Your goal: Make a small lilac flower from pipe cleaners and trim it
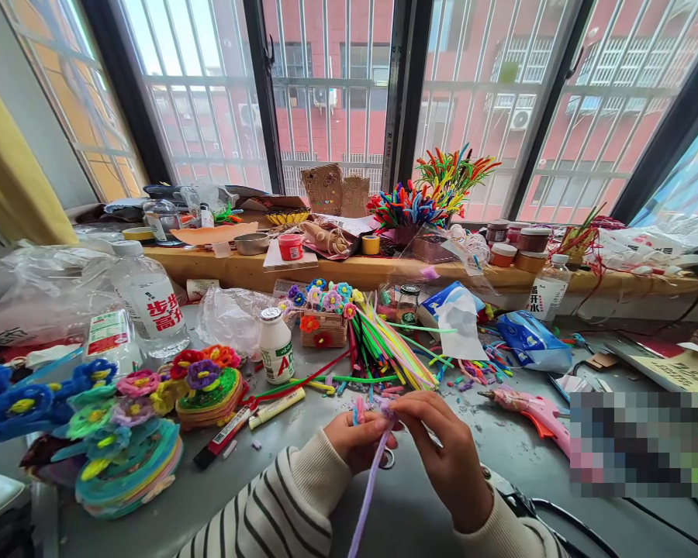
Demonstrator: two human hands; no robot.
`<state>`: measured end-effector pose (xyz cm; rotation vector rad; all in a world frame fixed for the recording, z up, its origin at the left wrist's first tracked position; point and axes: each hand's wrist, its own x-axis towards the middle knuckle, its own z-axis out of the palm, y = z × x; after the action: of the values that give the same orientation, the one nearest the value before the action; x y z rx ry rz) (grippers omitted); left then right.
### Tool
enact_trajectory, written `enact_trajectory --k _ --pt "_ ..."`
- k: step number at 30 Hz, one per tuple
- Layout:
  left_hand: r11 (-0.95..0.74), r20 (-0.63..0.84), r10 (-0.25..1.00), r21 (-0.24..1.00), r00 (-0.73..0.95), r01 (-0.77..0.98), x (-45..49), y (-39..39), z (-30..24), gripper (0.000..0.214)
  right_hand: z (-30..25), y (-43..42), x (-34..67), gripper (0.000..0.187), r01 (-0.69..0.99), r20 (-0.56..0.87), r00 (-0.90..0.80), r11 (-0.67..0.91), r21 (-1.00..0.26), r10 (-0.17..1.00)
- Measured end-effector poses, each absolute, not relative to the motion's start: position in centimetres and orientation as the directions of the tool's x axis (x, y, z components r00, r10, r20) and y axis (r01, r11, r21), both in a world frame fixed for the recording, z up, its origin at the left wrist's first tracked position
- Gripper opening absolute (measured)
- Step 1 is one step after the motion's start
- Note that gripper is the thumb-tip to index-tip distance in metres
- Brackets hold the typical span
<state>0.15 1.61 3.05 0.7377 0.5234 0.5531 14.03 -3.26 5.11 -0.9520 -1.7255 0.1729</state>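
Near the front middle of the grey table, both my hands work close together on a lavender pipe cleaner (368, 500), whose long tail hangs down toward me. My left hand (354, 442) is closed, pinching its curled upper end. A short pink and light-blue fuzzy piece (359, 411) pokes up at those fingers. From the right, my right hand (445, 449) pinches the same curled end between thumb and fingertips. The exact shape of that end is partly hidden by the fingers. Under my hands shows a metal ring (388, 459), perhaps a tool's handle.
Pipe-cleaner flowers (136, 399) stand at left beside a white bottle (278, 349). Behind my hands lies a bundle of loose pipe cleaners (392, 341) with cut scraps around it. A pink glue gun (535, 415) rests at right. Jars (532, 240) line the windowsill.
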Motion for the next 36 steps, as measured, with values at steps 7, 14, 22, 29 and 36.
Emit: enact_trajectory --k 7,14,22,29,36 --pt "0.571 -0.249 0.690 0.765 0.680 -0.299 0.17 1.56 3.31 0.020 5.47 -3.28 14.04 0.014 0.508 0.712 -0.110 0.655 -0.560 0.694" --pt "0.453 -0.222 0.766 0.852 0.603 -0.262 0.22 1.75 2.95 0.023 5.12 -3.28 13.93 0.013 0.648 0.732 -0.153 0.627 -0.433 0.664" --pt "0.433 -0.245 0.792 0.871 0.559 -0.232 0.29 1.72 2.87 0.027 4.83 -3.10 14.07 0.019 0.664 0.771 -0.194 0.660 -0.352 0.606" --pt "0.412 -0.234 0.806 0.881 0.543 -0.232 0.44 1.60 2.71 0.027 4.93 -3.23 14.04 0.022 0.679 0.780 -0.237 0.673 -0.293 0.579" --pt "0.410 -0.229 0.814 0.878 0.534 -0.247 0.44 1.66 2.73 0.028 4.63 -2.96 14.27 0.020 0.687 0.783 -0.221 0.663 -0.297 0.581"
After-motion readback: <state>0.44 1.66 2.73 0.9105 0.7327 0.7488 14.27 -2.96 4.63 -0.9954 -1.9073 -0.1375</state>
